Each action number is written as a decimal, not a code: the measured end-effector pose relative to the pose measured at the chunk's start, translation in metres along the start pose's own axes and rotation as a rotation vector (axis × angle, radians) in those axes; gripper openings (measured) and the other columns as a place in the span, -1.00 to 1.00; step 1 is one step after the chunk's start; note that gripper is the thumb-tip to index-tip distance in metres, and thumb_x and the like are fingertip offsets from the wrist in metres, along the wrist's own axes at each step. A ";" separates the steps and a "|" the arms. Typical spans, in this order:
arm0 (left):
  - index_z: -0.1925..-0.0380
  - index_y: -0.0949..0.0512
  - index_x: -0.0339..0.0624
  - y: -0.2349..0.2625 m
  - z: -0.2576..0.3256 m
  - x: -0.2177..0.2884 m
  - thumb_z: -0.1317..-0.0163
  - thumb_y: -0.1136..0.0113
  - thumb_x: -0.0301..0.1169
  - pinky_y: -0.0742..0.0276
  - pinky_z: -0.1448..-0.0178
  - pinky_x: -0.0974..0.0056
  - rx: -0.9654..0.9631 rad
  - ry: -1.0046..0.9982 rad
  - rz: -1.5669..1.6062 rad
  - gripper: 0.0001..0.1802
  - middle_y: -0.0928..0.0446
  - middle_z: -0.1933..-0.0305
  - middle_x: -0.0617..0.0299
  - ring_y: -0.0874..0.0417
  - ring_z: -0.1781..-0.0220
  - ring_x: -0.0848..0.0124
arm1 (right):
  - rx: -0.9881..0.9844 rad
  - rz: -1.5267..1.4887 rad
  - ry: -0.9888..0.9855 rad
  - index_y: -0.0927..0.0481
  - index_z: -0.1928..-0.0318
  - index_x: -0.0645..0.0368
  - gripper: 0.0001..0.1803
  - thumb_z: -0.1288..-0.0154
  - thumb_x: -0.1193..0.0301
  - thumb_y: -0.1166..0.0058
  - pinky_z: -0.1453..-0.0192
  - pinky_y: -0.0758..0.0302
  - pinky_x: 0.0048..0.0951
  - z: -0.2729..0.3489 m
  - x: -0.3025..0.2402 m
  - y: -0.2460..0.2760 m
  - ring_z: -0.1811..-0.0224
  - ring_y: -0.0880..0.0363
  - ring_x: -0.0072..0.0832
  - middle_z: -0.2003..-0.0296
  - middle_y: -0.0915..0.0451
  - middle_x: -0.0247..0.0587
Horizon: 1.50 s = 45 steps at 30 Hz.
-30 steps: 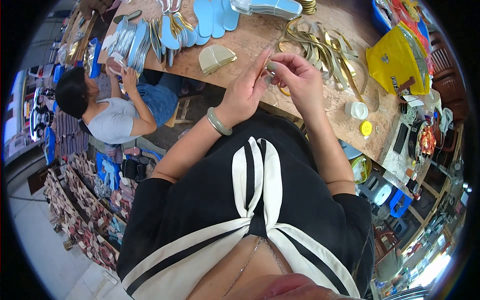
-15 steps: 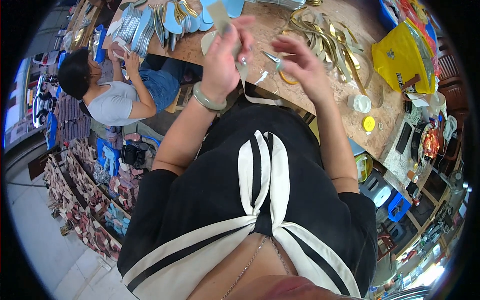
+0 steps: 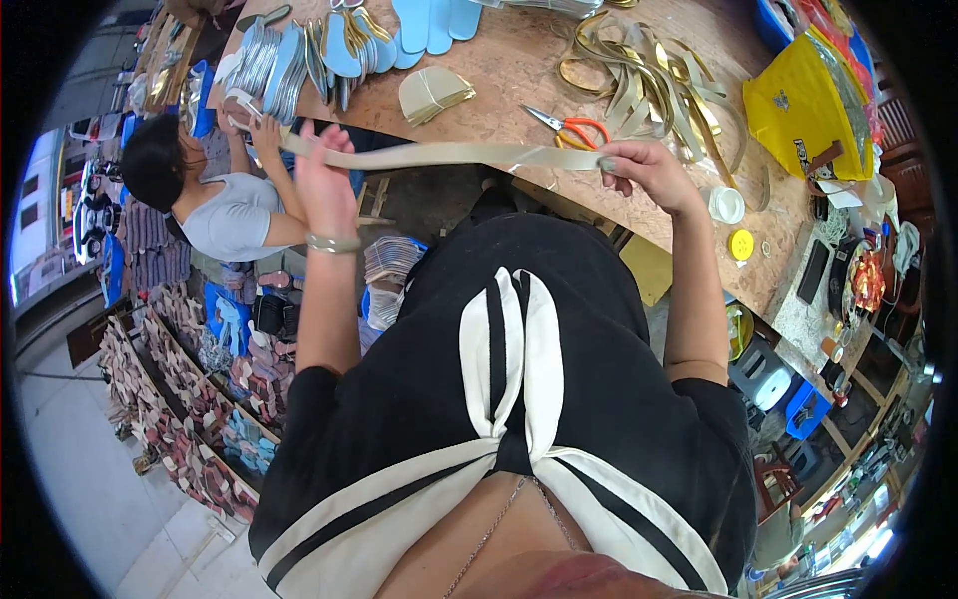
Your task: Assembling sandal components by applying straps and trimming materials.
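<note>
A long beige strip (image 3: 449,155) is stretched crosswise in front of me, above the near edge of the table. My right hand (image 3: 654,175) pinches its right end between thumb and fingers. Farther left, my left hand (image 3: 329,190) is raised with the strip running through its slightly blurred fingers, and a short tail sticks out beyond them. Scissors (image 3: 574,128) with orange handles lie on the table just beyond the strip, near my right hand. Behind the strip's left half is a banded stack of beige pieces (image 3: 434,95).
Gold and beige strips (image 3: 659,80) lie heaped on the wooden table (image 3: 509,75). Blue and silver sole-shaped pieces (image 3: 289,65) line its far left. A white jar (image 3: 725,205), yellow lid (image 3: 740,245) and yellow bag (image 3: 803,110) are at right. A co-worker (image 3: 235,205) sits at left.
My hands have moved apart, the left one leftward, drawing the strip out straight between them. My right hand has left the scissors, whose handles have turned. The beige stack now shows fully.
</note>
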<state>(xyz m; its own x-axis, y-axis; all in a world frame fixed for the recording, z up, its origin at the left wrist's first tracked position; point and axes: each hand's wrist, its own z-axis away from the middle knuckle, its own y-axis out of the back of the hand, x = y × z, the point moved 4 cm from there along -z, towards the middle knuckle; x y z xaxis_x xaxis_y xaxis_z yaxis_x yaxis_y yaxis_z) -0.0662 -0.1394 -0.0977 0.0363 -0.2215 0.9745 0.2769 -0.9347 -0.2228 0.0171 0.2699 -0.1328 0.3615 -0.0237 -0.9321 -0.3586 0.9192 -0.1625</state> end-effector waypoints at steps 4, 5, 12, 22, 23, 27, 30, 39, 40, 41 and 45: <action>-0.31 0.10 -0.44 -0.067 0.069 0.003 -0.08 -0.26 -0.37 0.01 -0.43 0.10 -0.246 -0.470 -1.059 -0.07 0.01 -0.38 -0.18 -0.04 -0.42 0.04 | 0.062 0.712 0.430 -0.60 0.13 0.16 -0.72 -0.11 0.62 -0.03 0.33 -0.47 -0.48 -0.003 -0.041 -0.033 0.41 -0.53 -0.44 0.40 -0.56 -0.27; -0.32 0.02 -0.39 -0.093 0.084 0.002 -0.03 -0.30 -0.34 -0.01 -0.43 0.14 -0.480 -0.365 -0.904 -0.07 -0.04 -0.39 -0.14 -0.07 -0.42 0.10 | 0.105 0.852 0.521 -0.60 0.14 0.10 -0.62 0.02 0.67 -0.04 0.22 -0.49 -0.39 -0.004 -0.055 -0.050 0.32 -0.54 -0.26 0.34 -0.56 -0.20; -0.25 -0.25 -0.18 -0.156 0.104 -0.011 -0.25 0.06 -0.58 -0.51 0.08 0.39 -0.873 -0.027 -0.434 -0.47 -0.55 0.03 0.02 -0.66 0.15 0.39 | 0.172 0.344 0.438 -0.57 0.09 0.17 -0.71 -0.14 0.63 -0.05 0.22 -0.51 -0.44 -0.017 -0.077 -0.074 0.30 -0.59 -0.44 0.30 -0.61 -0.29; -0.14 -0.44 -0.02 -0.159 0.105 0.003 -0.14 0.06 -0.63 -0.55 0.18 0.32 -0.865 -0.414 -0.692 -0.48 -0.59 0.19 0.06 -0.67 0.24 0.34 | 0.023 -0.306 0.025 -0.55 0.23 0.26 -0.73 -0.33 0.28 0.02 0.54 -0.34 -0.70 0.000 -0.050 -0.077 0.56 -0.52 -0.68 0.44 -0.61 -0.29; -0.14 -0.44 -0.02 -0.162 0.106 0.003 -0.14 0.06 -0.63 -0.55 0.18 0.32 -0.872 -0.416 -0.699 -0.48 -0.59 0.19 0.06 -0.67 0.24 0.34 | 0.034 -0.361 0.067 -0.56 0.24 0.25 -0.75 -0.34 0.31 0.02 0.54 -0.34 -0.71 -0.001 -0.046 -0.076 0.57 -0.50 -0.70 0.44 -0.61 -0.30; -0.13 -0.38 -0.23 -0.170 0.125 -0.005 -0.26 -0.01 -0.43 -0.47 0.03 0.31 -1.163 -0.047 -0.317 -0.58 -0.55 0.16 0.11 -0.60 0.14 0.42 | 0.084 -0.397 0.120 -0.61 0.22 0.28 -0.79 -0.31 0.39 -0.02 0.54 -0.34 -0.71 0.001 -0.045 -0.079 0.60 -0.46 -0.67 0.49 -0.58 -0.31; -0.09 -0.36 -0.33 -0.173 0.137 0.001 -0.38 0.07 -0.28 -0.43 -0.02 0.33 -1.171 0.175 -0.011 -0.60 -0.49 0.18 0.19 -0.53 0.18 0.49 | 0.153 -0.225 0.246 -0.63 0.23 0.24 -0.81 -0.34 0.42 0.02 0.56 -0.31 -0.72 0.005 -0.054 -0.085 0.59 -0.46 -0.72 0.48 -0.58 -0.39; 0.18 -0.44 -0.34 -0.175 0.099 -0.014 -0.39 0.18 -0.36 -0.51 -0.06 0.25 -0.636 0.350 -0.041 -0.73 -0.56 0.17 0.02 -0.61 0.13 0.30 | 0.278 0.472 0.300 -0.60 0.23 0.19 -0.86 -0.26 0.45 -0.01 0.41 -0.45 -0.48 0.020 0.012 -0.074 0.50 -0.52 -0.47 0.49 -0.56 -0.23; 0.18 -0.44 -0.34 -0.174 0.081 -0.015 -0.39 0.18 -0.36 -0.51 -0.06 0.25 -0.638 0.349 -0.043 -0.73 -0.56 0.17 0.02 -0.61 0.13 0.30 | 0.312 0.618 0.249 -0.60 0.21 0.19 -0.84 -0.21 0.45 -0.04 0.37 -0.47 -0.38 0.025 0.048 -0.061 0.50 -0.56 -0.35 0.48 -0.57 -0.14; 0.19 -0.44 -0.34 -0.172 0.061 -0.014 -0.40 0.20 -0.35 -0.51 -0.04 0.25 -0.560 0.350 0.118 -0.72 -0.57 0.18 0.01 -0.61 0.14 0.27 | 0.336 0.717 0.165 -0.60 0.23 0.19 -0.84 -0.21 0.42 -0.04 0.34 -0.47 -0.32 0.037 0.097 -0.045 0.46 -0.56 -0.26 0.46 -0.58 -0.09; 0.15 -0.42 -0.32 -0.153 -0.017 -0.002 -0.42 0.21 -0.29 -0.49 -0.08 0.18 -0.423 0.333 0.419 -0.69 -0.56 0.16 -0.02 -0.59 0.08 0.22 | 0.353 0.988 -0.524 -0.60 0.51 0.18 -0.74 -0.12 0.25 0.00 0.38 -0.45 -0.17 0.175 0.341 0.013 0.50 -0.58 -0.14 0.59 -0.56 -0.05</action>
<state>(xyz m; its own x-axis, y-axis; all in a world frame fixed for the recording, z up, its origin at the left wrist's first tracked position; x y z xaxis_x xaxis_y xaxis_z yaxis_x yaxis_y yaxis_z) -0.1248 -0.0005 -0.0658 -0.2572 -0.5992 0.7582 -0.0973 -0.7645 -0.6372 0.2862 0.3421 -0.3964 0.3994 0.8503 -0.3427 -0.4526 0.5079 0.7329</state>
